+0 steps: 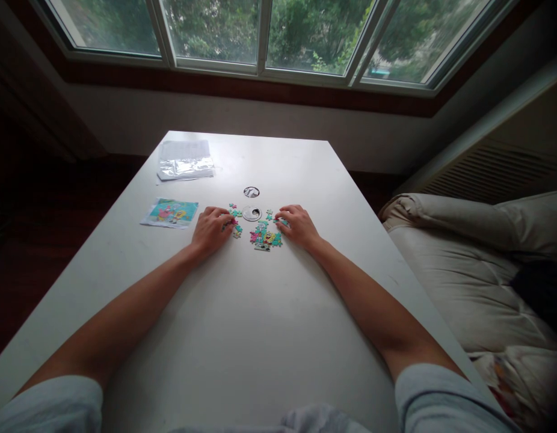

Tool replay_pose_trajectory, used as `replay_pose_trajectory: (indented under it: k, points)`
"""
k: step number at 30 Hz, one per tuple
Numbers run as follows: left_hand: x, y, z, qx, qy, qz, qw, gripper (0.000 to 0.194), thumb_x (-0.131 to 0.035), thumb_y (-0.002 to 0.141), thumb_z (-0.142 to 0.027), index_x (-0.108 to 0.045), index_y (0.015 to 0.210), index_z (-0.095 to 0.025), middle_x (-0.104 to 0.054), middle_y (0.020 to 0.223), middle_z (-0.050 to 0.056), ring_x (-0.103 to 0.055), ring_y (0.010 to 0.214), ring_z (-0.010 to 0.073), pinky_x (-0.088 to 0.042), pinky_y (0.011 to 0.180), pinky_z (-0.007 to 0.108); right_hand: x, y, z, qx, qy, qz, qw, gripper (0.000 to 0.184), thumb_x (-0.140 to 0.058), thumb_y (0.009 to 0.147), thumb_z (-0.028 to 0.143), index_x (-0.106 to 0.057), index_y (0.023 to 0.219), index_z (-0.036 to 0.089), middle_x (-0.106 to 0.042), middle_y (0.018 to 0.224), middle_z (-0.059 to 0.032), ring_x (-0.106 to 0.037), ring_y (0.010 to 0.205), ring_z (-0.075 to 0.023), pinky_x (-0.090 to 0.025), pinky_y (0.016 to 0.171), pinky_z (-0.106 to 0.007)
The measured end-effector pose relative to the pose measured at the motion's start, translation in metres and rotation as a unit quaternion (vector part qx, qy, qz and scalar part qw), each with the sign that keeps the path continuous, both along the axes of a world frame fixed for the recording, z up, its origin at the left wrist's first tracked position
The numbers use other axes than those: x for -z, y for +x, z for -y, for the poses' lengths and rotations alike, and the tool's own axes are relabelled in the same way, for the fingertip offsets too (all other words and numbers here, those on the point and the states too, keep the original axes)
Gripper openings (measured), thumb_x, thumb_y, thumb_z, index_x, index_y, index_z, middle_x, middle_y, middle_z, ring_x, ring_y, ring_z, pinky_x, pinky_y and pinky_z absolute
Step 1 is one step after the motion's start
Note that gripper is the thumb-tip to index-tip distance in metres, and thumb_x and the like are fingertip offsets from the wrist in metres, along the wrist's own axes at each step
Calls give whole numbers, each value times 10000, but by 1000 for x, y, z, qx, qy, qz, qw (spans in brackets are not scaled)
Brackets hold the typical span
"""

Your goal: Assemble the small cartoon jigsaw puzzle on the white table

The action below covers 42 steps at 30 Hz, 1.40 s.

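Observation:
On the white table a partly joined jigsaw puzzle (pixel 266 236) shows yellow, teal and pink cartoon figures. To its left, my left hand (pixel 212 230) bends its fingers down around a small puzzle piece among loose pieces (pixel 237 231). My right hand (pixel 299 227) is at the puzzle's upper right, with thumb and fingers curled about a teal piece close to the tabletop. More loose pieces (pixel 269 214) lie between the hands. Just beyond the puzzle sits a round metal lid or tin part (pixel 252 213), with another shiny round disc (pixel 251 192) behind it.
A printed picture sheet (pixel 172 213) with similar cartoon figures lies left of my left hand. Clear plastic packaging over paper (pixel 186 160) rests at the table's far left corner. A cushioned beige seat (pixel 450 270) stands along the right side, and windows (pixel 260 36) are ahead.

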<state>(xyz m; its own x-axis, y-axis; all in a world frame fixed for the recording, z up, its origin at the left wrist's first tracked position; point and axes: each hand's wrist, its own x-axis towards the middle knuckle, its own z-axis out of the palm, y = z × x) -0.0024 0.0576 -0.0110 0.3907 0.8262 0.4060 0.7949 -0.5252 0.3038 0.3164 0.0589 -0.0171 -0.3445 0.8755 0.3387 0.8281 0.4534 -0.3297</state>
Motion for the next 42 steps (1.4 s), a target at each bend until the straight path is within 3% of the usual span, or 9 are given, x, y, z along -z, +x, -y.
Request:
replay_pose_trajectory:
  k: [10, 23, 29, 42]
  points:
    - [-5, 10, -2, -17, -19, -3, 1000, 167, -644, 879, -297, -788, 958, -265, -711, 1061, 70, -532, 1095, 298, -458, 968, 478, -2, -5, 2, -17, 18, -14, 1000, 192, -631, 940, 308, -750, 1083, 258, -681, 1236, -93, -531, 1221, -292, -448, 1018, -485]
    - [-11, 13, 0, -41, -67, -7, 997, 137, -645, 811, -218, -755, 886, -252, -687, 1074, 73, -520, 1094, 299, -444, 964, 441, -3, -6, 3, -30, 39, -23, 999, 158, -647, 934, 288, -751, 1046, 249, -695, 1211, -89, -561, 1191, -294, -480, 996, -489]
    - [-13, 10, 3, -53, -57, -29, 997, 185, -640, 847, -287, -765, 980, -253, -690, 1092, 80, -523, 1089, 302, -436, 962, 444, -2, -6, 3, -34, 41, -26, 998, 155, -653, 927, 279, -752, 1043, 247, -697, 1204, -90, -564, 1184, -296, -484, 994, -494]
    - [-16, 11, 5, -69, -47, -56, 995, 144, -631, 854, -294, -748, 919, -240, -697, 1068, 84, -530, 1084, 310, -424, 932, 457, -2, -7, 2, -40, 33, -29, 998, 160, -650, 927, 289, -755, 1042, 254, -697, 1202, -89, -563, 1183, -295, -486, 996, -500]
